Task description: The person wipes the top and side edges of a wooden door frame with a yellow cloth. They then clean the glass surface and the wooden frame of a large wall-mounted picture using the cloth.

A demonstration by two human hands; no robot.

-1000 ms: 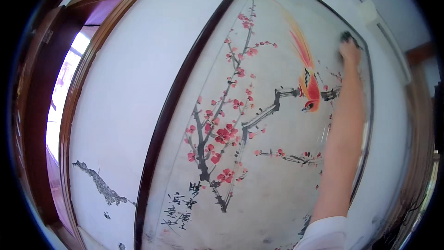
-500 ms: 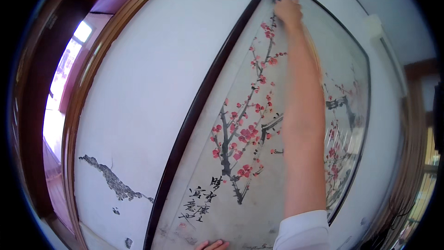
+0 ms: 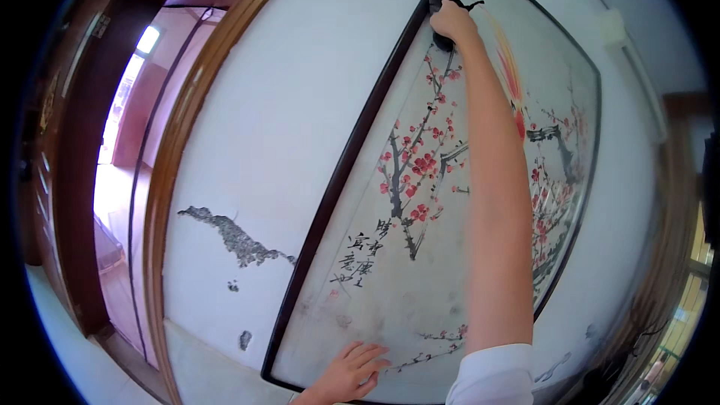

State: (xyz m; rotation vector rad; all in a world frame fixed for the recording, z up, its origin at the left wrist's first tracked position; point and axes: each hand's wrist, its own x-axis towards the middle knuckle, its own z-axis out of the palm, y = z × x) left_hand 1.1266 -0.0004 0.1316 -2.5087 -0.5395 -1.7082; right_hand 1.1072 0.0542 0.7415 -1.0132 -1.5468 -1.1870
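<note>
A large framed painting (image 3: 420, 304) of red blossoms, dark branches and brush writing hangs on the wall under a glossy cover. My right arm, in a white sleeve, reaches far up across it. At its upper left corner, beside the dark frame (image 3: 341, 172), my right hand (image 3: 454, 21) is closed on a bunched black cloth (image 3: 443, 42) pressed to the surface. Part of the cloth is hidden by the fingers. Low on the painting, near the frame's bottom edge, my left hand (image 3: 351, 372) lies with fingers extended, holding nothing.
Left of the frame, the white wall (image 3: 255, 105) has a patch of peeled plaster (image 3: 240, 238). Further left stands a wooden doorway (image 3: 176, 150) onto a bright room. On the right are a pale wall-mounted fixture (image 3: 634, 75) and a brownish curtain (image 3: 660, 217).
My right hand has wiped the cloth leftward and slightly down, to the frame's left edge. More of my left hand shows now. The view has shifted, so the painting's lower part appears higher.
</note>
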